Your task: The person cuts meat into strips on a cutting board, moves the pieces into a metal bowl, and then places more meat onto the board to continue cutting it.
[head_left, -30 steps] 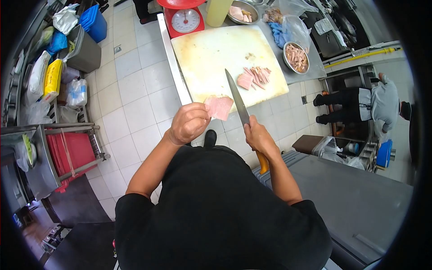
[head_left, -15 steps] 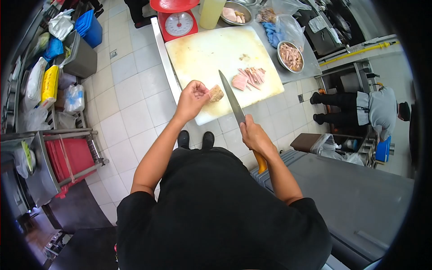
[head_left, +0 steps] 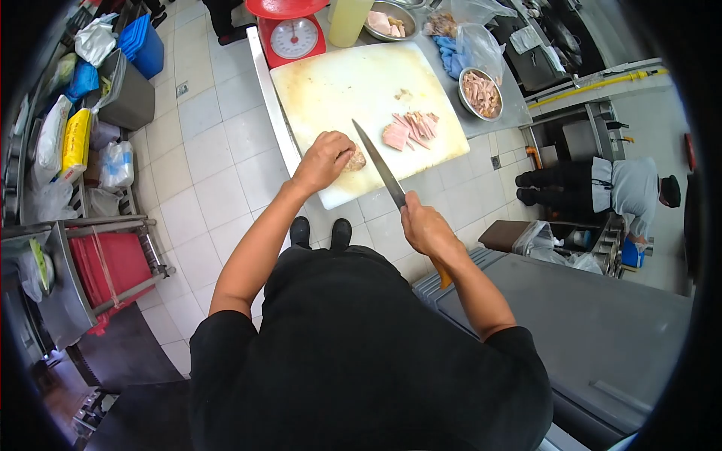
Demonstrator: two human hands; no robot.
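Observation:
On the near left part of the white cutting board [head_left: 338, 90], my left hand [head_left: 326, 160] has its fingers closed on a browned piece of meat [head_left: 356, 159]. The hand covers part of that piece. My right hand [head_left: 429, 227] grips the orange handle of a long knife [head_left: 378, 164]. Its blade points up and left over the board, just right of the piece. Sliced pink meat [head_left: 411, 130] lies in a small pile on the board's right side, apart from the blade.
A red scale [head_left: 294, 37] and a bottle of yellow liquid [head_left: 350, 22] stand behind the board. To its right is a metal bowl of cut meat [head_left: 480, 94]; another bowl [head_left: 390, 21] sits behind. A person [head_left: 632, 188] stands at the far right.
My left hand has turned over the browned piece, which now sits lower on the board and is more covered. The knife blade has shifted slightly left.

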